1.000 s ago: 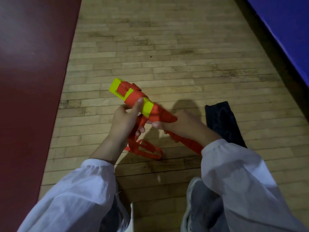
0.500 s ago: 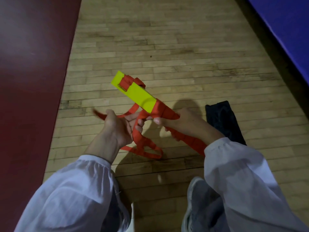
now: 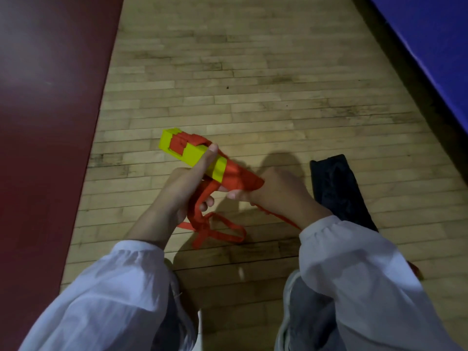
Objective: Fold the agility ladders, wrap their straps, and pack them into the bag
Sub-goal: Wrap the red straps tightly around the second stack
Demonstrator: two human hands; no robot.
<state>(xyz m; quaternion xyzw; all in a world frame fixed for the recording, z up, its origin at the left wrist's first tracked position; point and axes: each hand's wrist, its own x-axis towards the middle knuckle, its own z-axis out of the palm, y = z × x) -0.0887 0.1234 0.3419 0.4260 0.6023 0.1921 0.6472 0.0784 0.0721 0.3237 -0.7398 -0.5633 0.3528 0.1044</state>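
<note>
A pale wooden plank floor (image 3: 253, 84) is running away from the person, with a dark red surface (image 3: 50, 122) bordering it on the left and a blue surface (image 3: 430, 46) cutting across the upper right corner; a black bag (image 3: 339, 191) is lying flat on the boards just beside the right wrist; the folded ladder (image 3: 192, 154), a stack of yellow rungs partly bound in orange, is being held above the floor between both hands; the right hand (image 3: 281, 196) is clenching its orange-wrapped near end, while the left hand (image 3: 182, 196) is reaching up from below, forefinger lying straight along the yellow side and the other fingers curling round the strap (image 3: 215, 231), whose loose loops are trailing onto the floor beneath; the ladder's long axis is slanting from the right hand up toward the far left, its bare yellow end pointing away from the person.
</note>
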